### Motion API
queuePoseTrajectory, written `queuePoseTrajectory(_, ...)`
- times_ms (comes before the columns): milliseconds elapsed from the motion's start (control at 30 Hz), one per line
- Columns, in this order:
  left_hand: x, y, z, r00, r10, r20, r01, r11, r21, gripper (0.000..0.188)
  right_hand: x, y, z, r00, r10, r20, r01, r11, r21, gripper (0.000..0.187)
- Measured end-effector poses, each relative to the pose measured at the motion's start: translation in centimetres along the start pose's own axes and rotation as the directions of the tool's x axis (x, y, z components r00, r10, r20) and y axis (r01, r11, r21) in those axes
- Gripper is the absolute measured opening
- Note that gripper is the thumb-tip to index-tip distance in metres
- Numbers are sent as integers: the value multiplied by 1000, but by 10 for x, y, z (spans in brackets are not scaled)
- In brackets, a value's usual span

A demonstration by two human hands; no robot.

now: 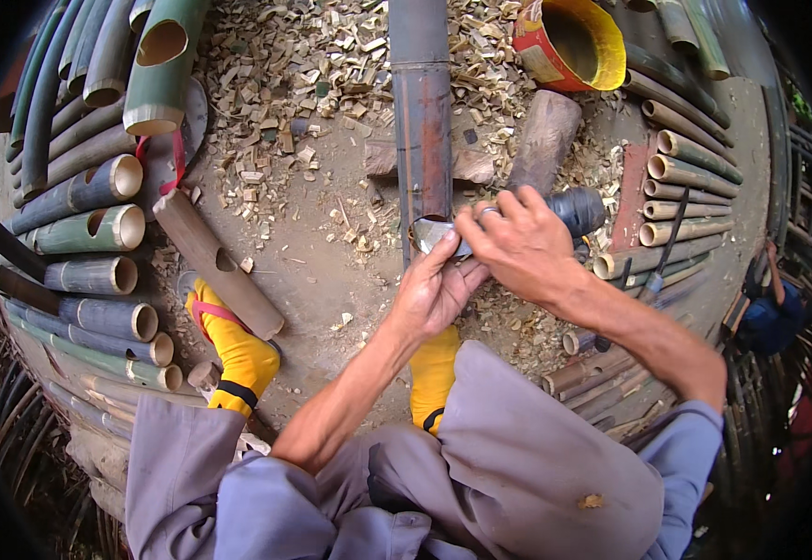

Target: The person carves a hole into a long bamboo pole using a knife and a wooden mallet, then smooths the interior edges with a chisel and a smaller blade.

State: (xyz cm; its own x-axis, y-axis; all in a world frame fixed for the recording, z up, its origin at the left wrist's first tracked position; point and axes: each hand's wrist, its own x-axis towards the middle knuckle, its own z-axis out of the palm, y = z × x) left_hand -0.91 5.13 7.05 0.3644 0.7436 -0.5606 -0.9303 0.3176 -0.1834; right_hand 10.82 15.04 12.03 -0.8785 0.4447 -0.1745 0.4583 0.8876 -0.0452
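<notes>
A long dark bamboo pole (pixel 422 103) runs from the far edge toward me, resting across a wooden block (pixel 382 159). At its near end, my right hand (pixel 522 238) is closed around a tool with a thick dark handle (pixel 581 211); its exact kind is unclear. The tool's shiny metal blade (pixel 432 233) sits at the pole's end opening. My left hand (pixel 434 291) is closed below it, thumb lying along the blade, with the other fingers curled partly under my right hand. How much of the pole those fingers touch is hidden.
Wood chips (pixel 275 84) litter the ground. A holed bamboo piece (pixel 224 266) lies by my left foot, near stacked tubes (pixel 98 229). Rightward are a log (pixel 548 135), a red-and-yellow bucket (pixel 602 56), bamboo tubes (pixel 691 177) and a long dark blade (pixel 672 238). Another person (pixel 770 313) is far right.
</notes>
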Motion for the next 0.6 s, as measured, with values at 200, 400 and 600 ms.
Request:
queuePoseTrajectory(200,3,-4,6,973,213,-93,-228,954,-195,39,89,10,-39,776,-297,556,340,940,28,7)
queuePoseTrajectory(400,-15,0,25,969,-37,-245,50,998,47,71,77,47,-2,806,-296,513,163,943,289,13)
queuePoseTrajectory(600,-47,-48,-6,995,-83,-53,95,664,741,74,-24,0,-10,769,90,633,-639,169,751,31)
